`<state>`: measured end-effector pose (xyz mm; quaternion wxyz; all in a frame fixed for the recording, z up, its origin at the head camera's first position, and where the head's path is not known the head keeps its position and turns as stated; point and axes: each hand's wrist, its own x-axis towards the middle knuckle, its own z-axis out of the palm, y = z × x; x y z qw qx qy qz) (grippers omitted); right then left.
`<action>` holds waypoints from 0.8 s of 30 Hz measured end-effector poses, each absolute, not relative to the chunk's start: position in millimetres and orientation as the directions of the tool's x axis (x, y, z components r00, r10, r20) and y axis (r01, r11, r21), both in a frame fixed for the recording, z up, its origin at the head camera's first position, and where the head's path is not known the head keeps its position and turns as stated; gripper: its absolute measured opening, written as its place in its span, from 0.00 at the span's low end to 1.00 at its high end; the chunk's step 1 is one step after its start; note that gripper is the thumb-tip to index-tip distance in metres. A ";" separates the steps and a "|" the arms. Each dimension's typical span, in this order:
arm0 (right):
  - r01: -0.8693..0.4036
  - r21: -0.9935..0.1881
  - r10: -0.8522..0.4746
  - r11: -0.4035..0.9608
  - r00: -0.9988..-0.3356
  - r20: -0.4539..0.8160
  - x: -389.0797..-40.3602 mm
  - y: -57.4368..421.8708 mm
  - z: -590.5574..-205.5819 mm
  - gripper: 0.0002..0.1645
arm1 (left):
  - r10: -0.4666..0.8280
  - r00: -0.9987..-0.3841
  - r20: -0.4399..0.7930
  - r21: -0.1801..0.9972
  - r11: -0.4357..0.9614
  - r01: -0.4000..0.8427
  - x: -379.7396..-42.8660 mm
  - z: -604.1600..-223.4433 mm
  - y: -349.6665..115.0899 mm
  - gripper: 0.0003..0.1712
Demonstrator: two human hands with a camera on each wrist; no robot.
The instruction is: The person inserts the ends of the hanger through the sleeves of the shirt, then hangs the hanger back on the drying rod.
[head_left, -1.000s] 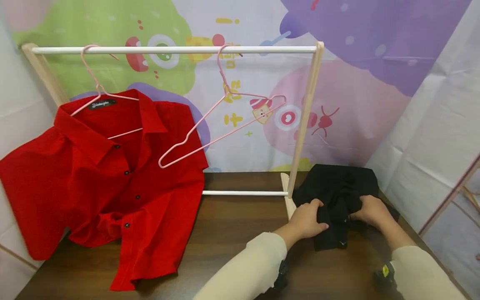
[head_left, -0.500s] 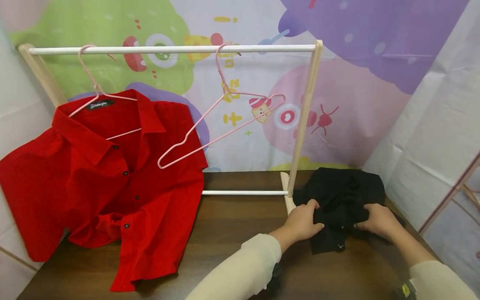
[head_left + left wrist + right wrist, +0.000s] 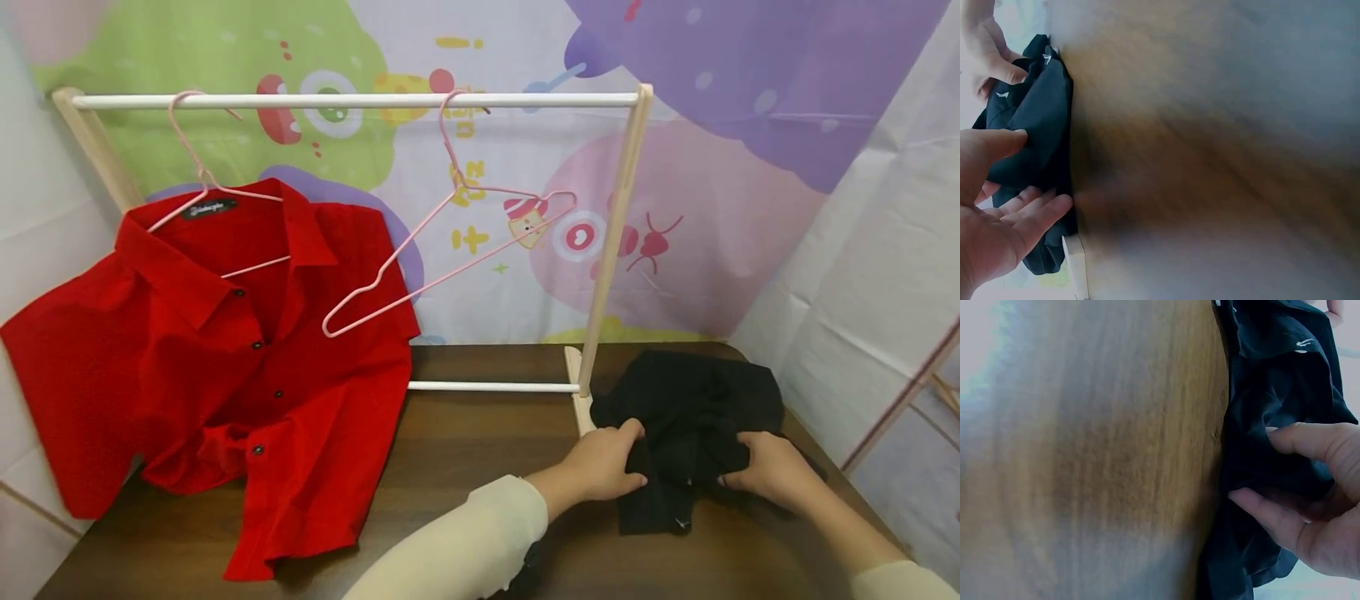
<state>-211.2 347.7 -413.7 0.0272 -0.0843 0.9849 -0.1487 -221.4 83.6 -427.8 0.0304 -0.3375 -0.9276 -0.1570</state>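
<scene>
A bunched black garment [image 3: 701, 417] lies on the table at the right, its exact kind hidden by the folds. Small white marks show on it in both wrist views. My left hand [image 3: 600, 461] grips its left edge, with cloth between thumb and fingers; the left wrist view shows the thumb [image 3: 1007, 142] over the black fabric. On the other side, my right hand [image 3: 772, 469] holds the garment's right part, and in the right wrist view a fold lies between the thumb [image 3: 1304, 439] and fingers [image 3: 1266, 515].
A rack with a white top bar [image 3: 352, 101] and wooden posts [image 3: 617, 242] stands on the brown table [image 3: 465, 467]. On it hang a red shirt [image 3: 322, 333] on a pink hanger and a bare pink hanger [image 3: 450, 283]. The rack's right foot [image 3: 581, 408] is beside the garment.
Both hands have drawn the black garment toward the near side of the table and slightly right. The red shirt and bare hanger stay on the rack.
</scene>
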 end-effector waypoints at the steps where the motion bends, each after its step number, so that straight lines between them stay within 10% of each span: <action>1: -0.157 -0.299 -0.174 0.941 -0.984 -0.031 -209.7 347.3 -413.7 0.50 | 0.625 -0.762 0.168 0.260 0.718 0.646 -220.0 -428.1 82.5 0.31; 24: -0.181 -0.345 -0.214 0.921 -0.975 -0.060 -179.5 314.9 -418.3 0.50 | 0.736 -0.657 0.162 0.275 0.605 0.747 -198.4 -430.1 39.8 0.32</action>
